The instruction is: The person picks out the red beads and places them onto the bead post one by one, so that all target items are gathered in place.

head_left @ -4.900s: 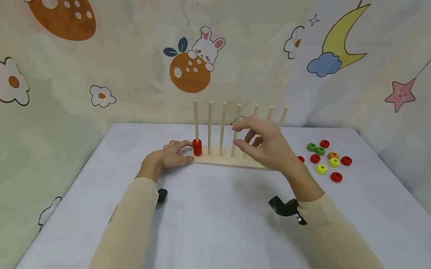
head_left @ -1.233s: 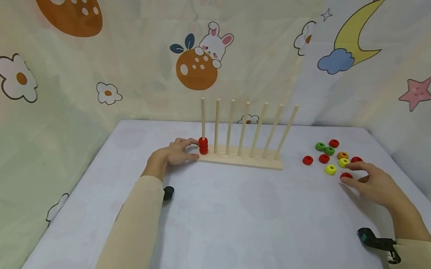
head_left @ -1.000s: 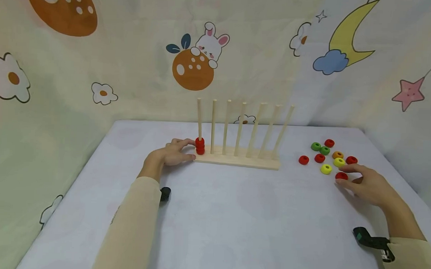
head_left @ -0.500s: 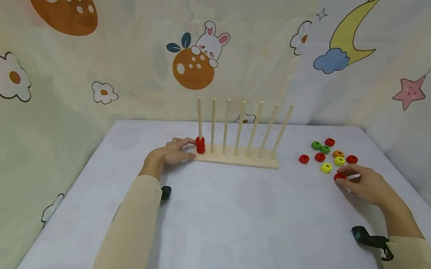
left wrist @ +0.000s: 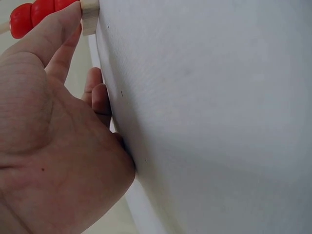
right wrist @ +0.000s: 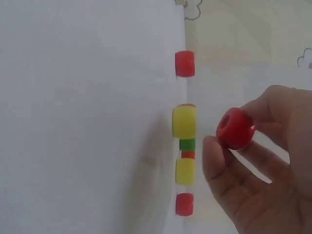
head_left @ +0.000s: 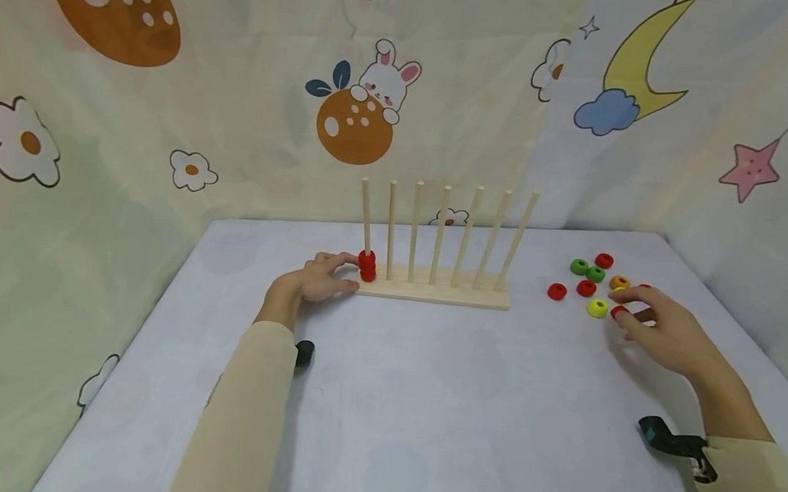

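A wooden stand (head_left: pixel 431 293) with several upright pegs stands at the back of the table. Red beads (head_left: pixel 367 266) are stacked on its leftmost peg. My left hand (head_left: pixel 313 278) holds the stand's left end, thumb at the front corner and index finger near the red stack; the left wrist view shows the thumb touching the wood (left wrist: pixel 90 17). Over the loose beads at the right, my right hand (head_left: pixel 674 333) pinches one red bead (right wrist: pixel 236 129) between thumb and fingers. In the right wrist view that bead is off the table, its hole facing left.
Near the right hand lie loose beads: yellow (head_left: pixel 597 308), orange (head_left: pixel 620 282), green (head_left: pixel 579 266) and red (head_left: pixel 556 291), several in all. The white table (head_left: pixel 393 407) ends at a printed cloth (head_left: pixel 255 108) behind the stand.
The right hand has gone from in front of the pegs to the loose beads at the right. There it has taken a red bead and raised it slightly. The left hand stays put.
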Available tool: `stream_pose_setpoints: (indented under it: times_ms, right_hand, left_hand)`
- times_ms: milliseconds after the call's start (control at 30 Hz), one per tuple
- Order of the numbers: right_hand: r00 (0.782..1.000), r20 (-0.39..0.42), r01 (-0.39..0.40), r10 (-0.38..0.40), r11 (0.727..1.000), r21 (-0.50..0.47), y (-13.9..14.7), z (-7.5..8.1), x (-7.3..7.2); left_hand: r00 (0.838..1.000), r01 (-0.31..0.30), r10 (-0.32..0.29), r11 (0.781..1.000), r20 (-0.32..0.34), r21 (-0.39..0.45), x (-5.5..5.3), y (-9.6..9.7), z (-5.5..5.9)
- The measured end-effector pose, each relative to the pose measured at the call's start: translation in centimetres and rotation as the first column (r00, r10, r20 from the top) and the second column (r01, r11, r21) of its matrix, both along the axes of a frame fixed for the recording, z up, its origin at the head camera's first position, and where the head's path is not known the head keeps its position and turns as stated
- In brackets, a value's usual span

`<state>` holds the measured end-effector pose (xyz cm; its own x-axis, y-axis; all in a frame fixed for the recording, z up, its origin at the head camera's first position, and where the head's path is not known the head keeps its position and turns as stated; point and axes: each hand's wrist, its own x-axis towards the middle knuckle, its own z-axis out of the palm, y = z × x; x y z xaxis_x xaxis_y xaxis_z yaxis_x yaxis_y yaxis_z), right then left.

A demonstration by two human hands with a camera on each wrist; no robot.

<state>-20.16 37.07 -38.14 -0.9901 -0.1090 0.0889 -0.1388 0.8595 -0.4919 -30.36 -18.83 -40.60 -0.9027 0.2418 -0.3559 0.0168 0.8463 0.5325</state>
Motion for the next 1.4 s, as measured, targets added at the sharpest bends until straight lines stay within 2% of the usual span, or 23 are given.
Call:
stream_pose_setpoints:
  times_ms: [133,267,400,467,567,800,967,1200,1400]
  right_hand:
    - [0.993,-0.114,-0.043,0.038,0.998,-0.044,-0.3,0.3,0.1]
    - [0.966,-0.248,-0.092,0.068,0.992,-0.086,-0.9,0.6,0.1]
    - [0.950,-0.311,-0.070,0.033,0.992,-0.108,-2.2,1.2,0.0]
    - [0.943,-0.331,-0.056,0.013,0.991,-0.118,-2.7,1.6,0.0]
    - [0.935,-0.355,-0.075,0.018,0.986,-0.146,-3.4,1.9,-0.1]
    - [0.926,-0.367,-0.180,0.093,0.961,-0.210,-5.2,1.9,-0.6]
    - [0.913,-0.389,-0.220,0.120,0.950,-0.223,-6.2,2.2,-1.1]
    - [0.924,-0.359,-0.233,0.132,0.938,-0.255,-7.8,2.6,-1.6]
    - [0.895,-0.420,-0.283,0.148,0.918,-0.279,-9.3,3.1,-2.0]
  left_hand:
    - [1.000,0.003,-0.003,1.000,0.001,0.016,0.2,0.5,0.3]
    - [1.000,0.003,-0.003,1.000,0.006,0.018,0.4,0.6,0.3]
    - [1.000,0.009,-0.009,1.000,0.000,0.012,0.6,0.3,0.6]
    - [1.000,0.019,-0.018,1.000,-0.007,0.021,0.8,0.2,1.0]
    - [1.000,0.025,-0.025,0.999,-0.011,0.031,0.9,0.2,1.2]
    - [1.000,0.013,-0.013,1.000,-0.010,0.028,1.0,0.1,1.3]
    - [1.000,-0.001,0.001,1.000,-0.006,0.031,0.9,0.2,1.0]
    - [1.000,-0.020,0.020,1.000,0.003,0.017,0.9,-0.1,0.2]
    - [1.000,-0.006,0.006,1.000,-0.005,0.024,0.4,-0.1,0.1]
